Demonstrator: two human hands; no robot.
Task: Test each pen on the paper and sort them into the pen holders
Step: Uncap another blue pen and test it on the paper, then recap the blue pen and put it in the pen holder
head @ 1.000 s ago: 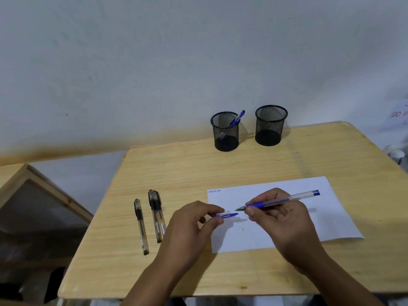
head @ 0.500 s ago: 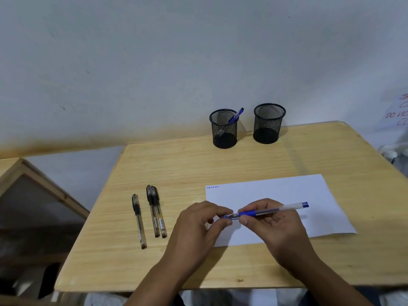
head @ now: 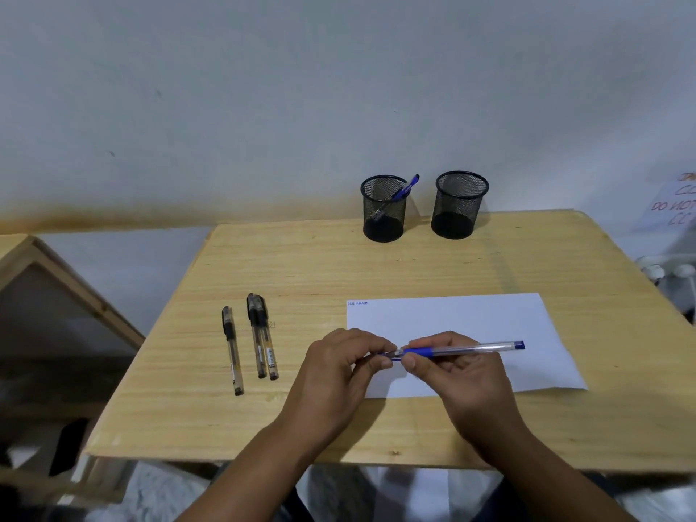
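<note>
My right hand (head: 455,374) grips a clear blue pen (head: 470,348) held level over the white paper (head: 452,318). My left hand (head: 339,371) pinches the pen's blue cap (head: 391,356) at the pen's tip end; the tip itself is hidden by my fingers. A small blue scribble (head: 357,303) marks the paper's top left corner. Two black mesh pen holders stand at the table's back: the left holder (head: 384,209) contains one blue pen (head: 405,190), the right holder (head: 460,205) looks empty. Three black pens (head: 260,340) lie left of the paper.
The wooden table (head: 376,265) stands against a pale wall. A wooden frame (head: 56,280) sits off the table's left side. White objects (head: 666,273) and a handwritten paper note (head: 674,205) are at the right edge.
The cap and the pen tip were apart a second ago. My hands have since come together, and the cap now sits at the pen's tip.
</note>
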